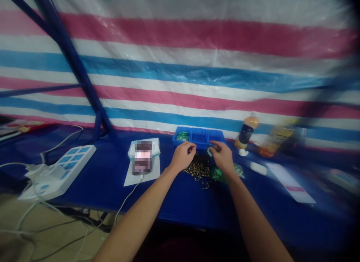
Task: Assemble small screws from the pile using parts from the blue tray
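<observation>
My left hand (183, 155) is closed in a pinch above the left side of a pile of small brass-coloured metal pieces (198, 171). What its fingertips hold, if anything, is too small to make out. Across from it, my right hand (223, 157) pinches a small clear plastic bag (209, 152) between thumb and fingers. Just behind both hands stands a blue three-compartment bin (199, 145). Its left compartment holds green-and-clear packets (182, 136). More green packets (217, 174) lie beside the pile, partly hidden by my right wrist.
A charging phone (142, 157) rests on a white box and paper at left, near a power strip (70, 168) with tangled cables. On the right are two drink bottles (246, 132), crumpled tissue (243, 152), a white case (258, 168) and a white card (291, 183). Striped sheeting hangs behind.
</observation>
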Demonstrator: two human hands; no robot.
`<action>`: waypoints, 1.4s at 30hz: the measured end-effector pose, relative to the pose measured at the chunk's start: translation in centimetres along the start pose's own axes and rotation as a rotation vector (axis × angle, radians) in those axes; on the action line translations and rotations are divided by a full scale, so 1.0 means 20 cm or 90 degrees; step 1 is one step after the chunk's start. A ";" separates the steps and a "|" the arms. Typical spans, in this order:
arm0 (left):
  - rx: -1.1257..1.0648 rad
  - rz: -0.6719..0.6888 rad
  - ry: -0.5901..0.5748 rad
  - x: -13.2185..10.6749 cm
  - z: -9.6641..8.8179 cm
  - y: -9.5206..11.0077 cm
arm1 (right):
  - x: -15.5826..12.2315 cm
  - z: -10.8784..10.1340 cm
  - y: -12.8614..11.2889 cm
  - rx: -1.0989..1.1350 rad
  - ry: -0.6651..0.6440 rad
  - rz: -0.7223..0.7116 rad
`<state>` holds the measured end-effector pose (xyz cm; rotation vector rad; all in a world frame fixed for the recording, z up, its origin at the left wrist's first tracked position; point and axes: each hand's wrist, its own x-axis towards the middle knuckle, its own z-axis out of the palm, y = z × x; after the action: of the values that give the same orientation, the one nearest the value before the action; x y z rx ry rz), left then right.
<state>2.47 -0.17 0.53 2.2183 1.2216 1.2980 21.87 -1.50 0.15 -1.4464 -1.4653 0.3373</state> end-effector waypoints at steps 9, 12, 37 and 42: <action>-0.149 -0.081 -0.102 0.00 -0.01 0.05 | -0.01 0.05 -0.05 0.538 0.006 0.181; -0.165 -0.075 -0.131 0.00 0.00 0.05 | -0.02 0.06 -0.08 0.620 -0.035 0.211; -0.199 -0.073 -0.078 0.01 0.01 0.02 | -0.06 0.09 -0.09 0.481 -0.186 0.157; -0.253 -0.092 -0.072 0.02 0.01 0.00 | -0.07 0.10 -0.12 0.447 -0.172 0.146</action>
<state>2.65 0.17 0.68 1.8592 0.9639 1.2178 18.65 -2.45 0.41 -1.0088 -1.1997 1.1058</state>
